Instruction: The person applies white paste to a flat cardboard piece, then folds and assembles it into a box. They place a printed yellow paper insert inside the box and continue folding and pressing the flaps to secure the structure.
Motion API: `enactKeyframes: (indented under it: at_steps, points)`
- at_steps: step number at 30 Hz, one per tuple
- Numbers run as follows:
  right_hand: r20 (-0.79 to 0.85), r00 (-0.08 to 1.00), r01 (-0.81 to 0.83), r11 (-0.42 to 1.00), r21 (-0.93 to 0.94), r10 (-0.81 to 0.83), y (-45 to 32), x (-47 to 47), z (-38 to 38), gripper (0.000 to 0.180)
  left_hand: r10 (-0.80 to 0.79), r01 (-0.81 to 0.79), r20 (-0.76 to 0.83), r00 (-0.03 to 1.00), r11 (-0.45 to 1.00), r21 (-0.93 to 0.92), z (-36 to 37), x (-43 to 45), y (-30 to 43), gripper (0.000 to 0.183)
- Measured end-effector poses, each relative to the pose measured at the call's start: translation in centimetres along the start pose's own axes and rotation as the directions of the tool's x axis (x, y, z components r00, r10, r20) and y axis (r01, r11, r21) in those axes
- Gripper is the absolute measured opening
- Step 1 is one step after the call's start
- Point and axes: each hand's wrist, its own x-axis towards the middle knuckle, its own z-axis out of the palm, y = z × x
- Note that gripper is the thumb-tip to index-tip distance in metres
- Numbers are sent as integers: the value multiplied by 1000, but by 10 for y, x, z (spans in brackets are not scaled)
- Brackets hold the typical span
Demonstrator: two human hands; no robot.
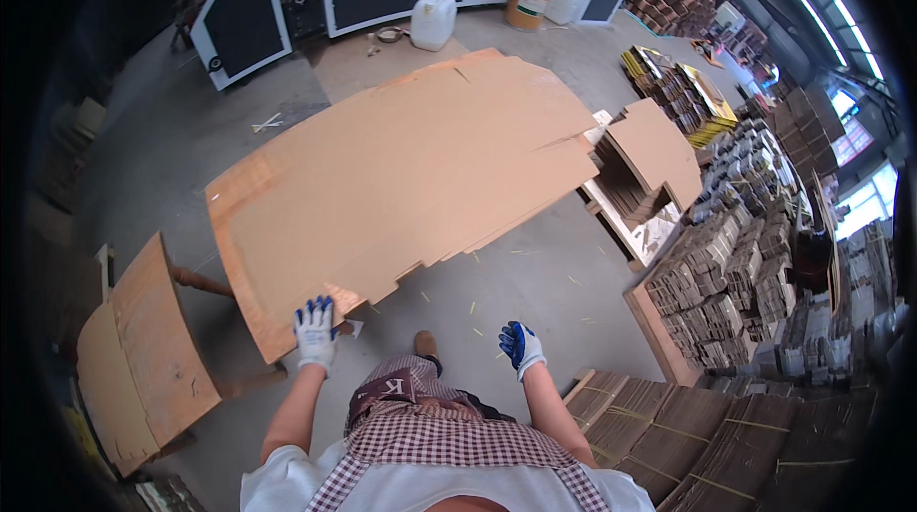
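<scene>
A long table with a wooden top (243, 179) stands before me, mostly covered by flat brown cardboard sheets (401, 161) whose near edge is stepped. My left hand (315, 333), in a white glove with blue fingertips, rests spread on the near left edge of the tabletop, beside the corner of the sheets. Over the floor to the right of the table hangs my right hand (521, 349), gloved alike, with its fingers partly curled; it touches neither table nor cardboard, and whether its palm holds anything cannot be told.
A smaller wooden table (168, 340) with cardboard stands left. On the right are a pallet (630, 243) with cardboard sheets and strapped cardboard bundles (709, 283); more strapped stacks (666, 426) lie near me. Behind the table stand a machine (401, 0), a plastic jug (433, 21) and a drum (529, 2).
</scene>
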Motion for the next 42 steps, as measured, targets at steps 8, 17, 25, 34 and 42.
enactKeyframes:
  at_steps: [8, 17, 25, 34, 42]
  points:
    - [-23, 1000, 12, 969, 245, -6, -96, 70, -50, 47, -194, 182, 487, 852, 981, 72, -104, 30, 21, 84]
    - [0, 953, 280, 885, 372, -302, -257, 242, 3, 47, 243, -282, -151, 958, 893, -350, -115, 282, 251, 61]
    - [257, 931, 84, 838, 539, -259, -312, 285, 47, 46, 126, -162, -210, 970, 973, -164, -40, 389, 316, 55]
    - [323, 938, -4, 930, 367, -123, -361, 240, 46, 41, 124, -153, -194, 973, 978, -139, -48, 397, 329, 54]
    - [285, 871, 450, 882, -136, -400, -394, 317, -18, 27, 121, -159, -189, 974, 966, -204, -64, 419, 383, 56]
